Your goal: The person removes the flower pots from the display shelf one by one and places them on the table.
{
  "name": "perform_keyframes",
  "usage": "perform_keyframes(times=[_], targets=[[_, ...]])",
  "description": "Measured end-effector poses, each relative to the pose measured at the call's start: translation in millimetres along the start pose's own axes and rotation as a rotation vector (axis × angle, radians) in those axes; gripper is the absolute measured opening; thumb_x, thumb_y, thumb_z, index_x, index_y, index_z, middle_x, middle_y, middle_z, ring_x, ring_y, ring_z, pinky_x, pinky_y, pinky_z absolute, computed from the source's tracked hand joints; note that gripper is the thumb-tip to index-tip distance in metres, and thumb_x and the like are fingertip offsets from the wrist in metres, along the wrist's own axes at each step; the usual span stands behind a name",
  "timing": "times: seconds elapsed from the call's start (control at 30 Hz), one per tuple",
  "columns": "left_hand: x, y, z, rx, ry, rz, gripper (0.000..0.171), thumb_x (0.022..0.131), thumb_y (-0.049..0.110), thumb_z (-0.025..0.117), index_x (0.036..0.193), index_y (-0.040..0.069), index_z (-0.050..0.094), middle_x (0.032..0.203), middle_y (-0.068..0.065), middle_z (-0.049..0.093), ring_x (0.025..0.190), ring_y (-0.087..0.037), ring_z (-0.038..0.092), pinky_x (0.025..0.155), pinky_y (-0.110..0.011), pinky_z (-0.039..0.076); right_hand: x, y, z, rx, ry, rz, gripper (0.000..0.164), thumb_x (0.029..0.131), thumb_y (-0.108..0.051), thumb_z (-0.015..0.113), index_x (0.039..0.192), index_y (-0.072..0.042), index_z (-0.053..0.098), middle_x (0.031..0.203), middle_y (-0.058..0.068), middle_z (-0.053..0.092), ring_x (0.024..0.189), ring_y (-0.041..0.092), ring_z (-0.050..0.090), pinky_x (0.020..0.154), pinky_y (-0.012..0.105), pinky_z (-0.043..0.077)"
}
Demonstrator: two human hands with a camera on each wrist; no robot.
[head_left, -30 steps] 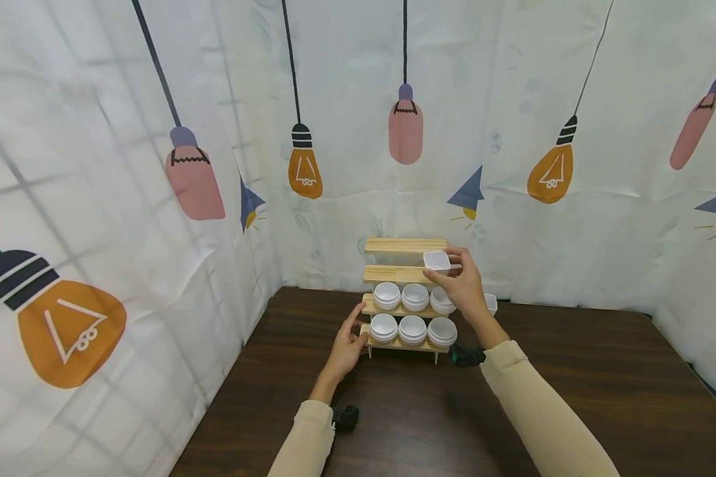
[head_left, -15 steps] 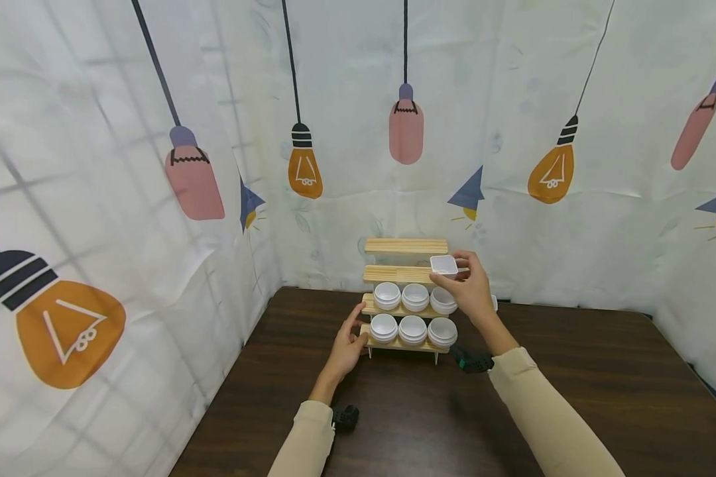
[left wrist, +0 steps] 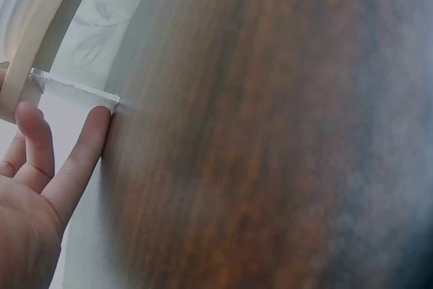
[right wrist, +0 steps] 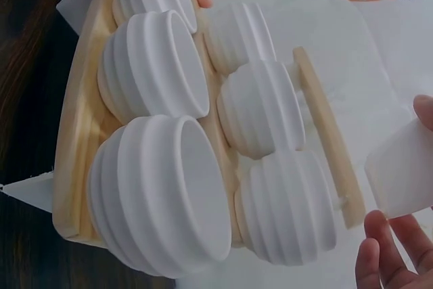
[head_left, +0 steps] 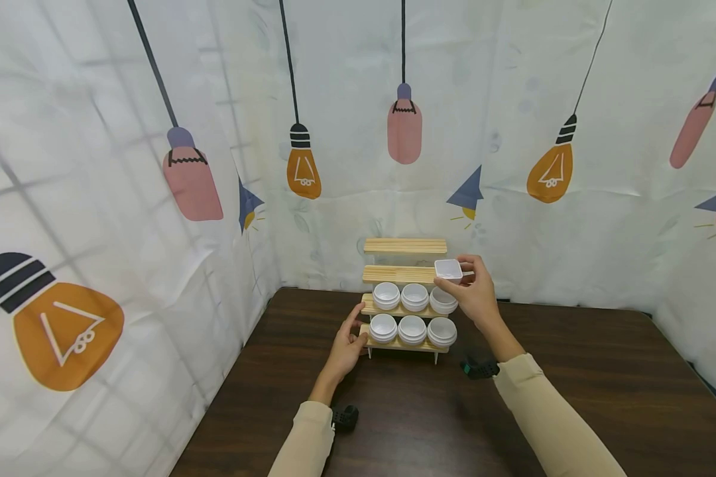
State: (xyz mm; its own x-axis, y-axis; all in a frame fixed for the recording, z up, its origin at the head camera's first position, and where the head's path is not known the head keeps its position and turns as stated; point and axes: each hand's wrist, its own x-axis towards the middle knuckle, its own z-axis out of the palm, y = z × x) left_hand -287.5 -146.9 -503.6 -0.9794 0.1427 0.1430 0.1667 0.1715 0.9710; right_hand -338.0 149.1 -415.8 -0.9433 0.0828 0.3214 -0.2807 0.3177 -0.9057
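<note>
A tiered display stand [head_left: 406,246] with pale wooden shelves and clear legs stands at the back of the table. My left hand [head_left: 345,348] grips its left end at the lower shelves; in the left wrist view one finger [left wrist: 81,157] reaches along a clear leg [left wrist: 78,87]. My right hand [head_left: 478,297] pinches a small square white dish [head_left: 448,269], which has a short handle, in front of the stand's upper right side. The two lower shelves carry three round white ribbed bowls each, such as this front one [right wrist: 159,194]. The right wrist view cuts off part of the right hand.
The dark wooden table [head_left: 573,371] extends to both sides and toward me. Behind the stand hangs a white curtain [head_left: 346,132] printed with lamps. A black wrist camera [head_left: 345,418] sits on the left wrist, another one [head_left: 480,368] on the right.
My right hand has shifted right and slightly down with the square dish, away from the upper shelves. The left hand and the stand have stayed put.
</note>
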Motion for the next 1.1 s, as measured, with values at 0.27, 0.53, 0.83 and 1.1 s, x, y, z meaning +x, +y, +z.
perform_keyframes(times=[0.27,0.53,0.83,1.1], targets=[[1.1,-1.3,-0.3,-0.005,-0.003,-0.001,0.069,0.1,-0.003,0.054,0.162,0.018,0.032,0.139,-0.035,0.04,0.063,-0.009,0.041,0.068,-0.044,0.058,-2,4,-4,-0.01,-0.003,0.007,0.07,0.083,-0.027,0.087,0.14,-0.011,0.048,0.124,0.015,0.054,0.092,0.022,0.052,0.07,0.024,0.05],[2.1,-2.1,-0.1,0.0,-0.003,0.001,0.069,0.1,-0.004,0.053,0.161,0.02,0.033,0.139,-0.035,0.04,0.062,-0.009,0.041,0.068,-0.046,0.058,-2,9,-7,-0.019,-0.001,0.013,0.073,0.083,-0.028,0.087,0.14,-0.009,0.047,0.122,0.016,0.053,0.092,0.022,0.052,0.069,0.023,0.05],[1.8,-2.8,0.5,-0.01,-0.001,0.0,0.069,0.1,-0.004,0.054,0.161,0.019,0.033,0.135,-0.032,0.043,0.063,-0.008,0.042,0.073,-0.053,0.059,-4,14,-12,-0.029,0.006,0.02,0.072,0.083,-0.032,0.086,0.139,-0.008,0.047,0.12,0.015,0.052,0.091,0.02,0.051,0.068,0.023,0.05],[0.7,0.1,0.4,-0.008,-0.007,0.001,0.069,0.1,-0.005,0.053,0.162,0.018,0.032,0.136,-0.034,0.041,0.064,-0.009,0.042,0.074,-0.057,0.058,-6,18,-15,-0.036,0.014,0.024,0.069,0.084,-0.028,0.085,0.138,-0.008,0.047,0.12,0.014,0.051,0.09,0.02,0.052,0.069,0.021,0.05]])
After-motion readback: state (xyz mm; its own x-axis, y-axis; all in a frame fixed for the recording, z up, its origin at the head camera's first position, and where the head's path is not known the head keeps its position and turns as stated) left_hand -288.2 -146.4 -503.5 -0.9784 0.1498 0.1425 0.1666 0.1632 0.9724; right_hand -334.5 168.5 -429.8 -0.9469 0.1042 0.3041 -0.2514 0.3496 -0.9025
